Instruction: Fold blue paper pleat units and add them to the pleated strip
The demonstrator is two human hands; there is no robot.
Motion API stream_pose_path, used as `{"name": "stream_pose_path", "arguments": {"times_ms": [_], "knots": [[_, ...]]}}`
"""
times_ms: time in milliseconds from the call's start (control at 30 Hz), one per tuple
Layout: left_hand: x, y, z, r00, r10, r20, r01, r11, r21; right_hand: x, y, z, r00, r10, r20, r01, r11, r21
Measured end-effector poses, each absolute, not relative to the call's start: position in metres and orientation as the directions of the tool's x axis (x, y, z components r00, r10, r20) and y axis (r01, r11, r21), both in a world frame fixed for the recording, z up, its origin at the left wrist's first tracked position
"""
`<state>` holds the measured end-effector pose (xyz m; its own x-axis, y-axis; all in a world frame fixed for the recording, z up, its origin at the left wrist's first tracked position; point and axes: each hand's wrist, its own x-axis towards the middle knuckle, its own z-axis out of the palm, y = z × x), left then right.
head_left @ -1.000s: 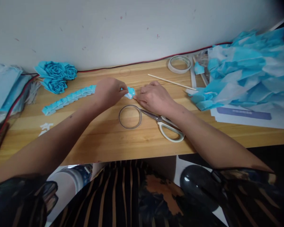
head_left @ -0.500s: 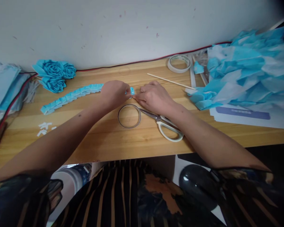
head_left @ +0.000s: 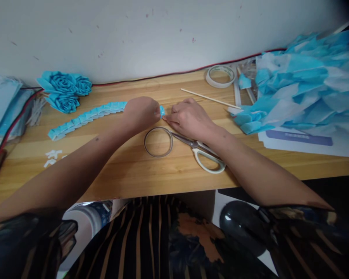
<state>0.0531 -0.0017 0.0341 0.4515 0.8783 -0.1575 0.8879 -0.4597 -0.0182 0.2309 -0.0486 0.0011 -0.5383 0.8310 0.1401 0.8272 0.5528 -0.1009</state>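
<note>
A long pleated strip of light blue material [head_left: 87, 118] lies across the wooden table, running rightward under my left hand [head_left: 142, 112]. That hand is closed on the strip near its right end, and its fingertips are partly hidden. A small blue end pokes out between the two hands. My right hand [head_left: 189, 116] has its fingers curled, with thumb and fingertips pinched at this end. Just below the hands lies a thin roll of tape [head_left: 158, 155]. White-handled scissors [head_left: 196, 144] rest partly beneath my right wrist, blades pointing toward the tape.
Behind my right hand are a thin wooden stick [head_left: 209, 98] and a white tape roll [head_left: 220, 84]. Blue and white sheets [head_left: 305, 89] are heaped at right. Folded blue roses [head_left: 65, 87], a stack of blue masks [head_left: 1, 104] and white scraps [head_left: 54, 154] sit at left.
My left hand has rolled slightly over the strip's end, so less of the blue tip shows between the hands. The right hand stays nearly in place. The view has shifted slightly.
</note>
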Motion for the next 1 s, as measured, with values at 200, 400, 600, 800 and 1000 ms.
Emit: {"name": "stream_pose_path", "arguments": {"times_ms": [200,400,600,800,1000], "knots": [[0.0499,0.0024,0.0315,0.461,0.875,-0.151,0.887,-0.46,0.042,0.2313,-0.0487,0.0017,-0.53,0.839,0.126,0.831,0.543,-0.121],[0.048,0.0031,0.0348,0.465,0.867,-0.18,0.885,-0.46,0.07,0.2309,-0.0493,0.0025,-0.528,0.842,0.114,0.835,0.539,-0.114],[0.0447,0.0025,0.0317,0.487,0.861,-0.147,0.873,-0.486,0.047,0.2316,-0.0489,-0.0004,-0.538,0.83,0.145,0.824,0.554,-0.116],[0.0461,0.0017,0.0311,0.482,0.865,-0.141,0.876,-0.482,0.035,0.232,-0.0488,0.0006,-0.535,0.833,0.137,0.828,0.55,-0.11],[0.0472,0.0007,0.0298,0.476,0.868,-0.141,0.878,-0.477,0.029,0.2322,-0.049,0.0002,-0.536,0.833,0.138,0.825,0.552,-0.125]]}}
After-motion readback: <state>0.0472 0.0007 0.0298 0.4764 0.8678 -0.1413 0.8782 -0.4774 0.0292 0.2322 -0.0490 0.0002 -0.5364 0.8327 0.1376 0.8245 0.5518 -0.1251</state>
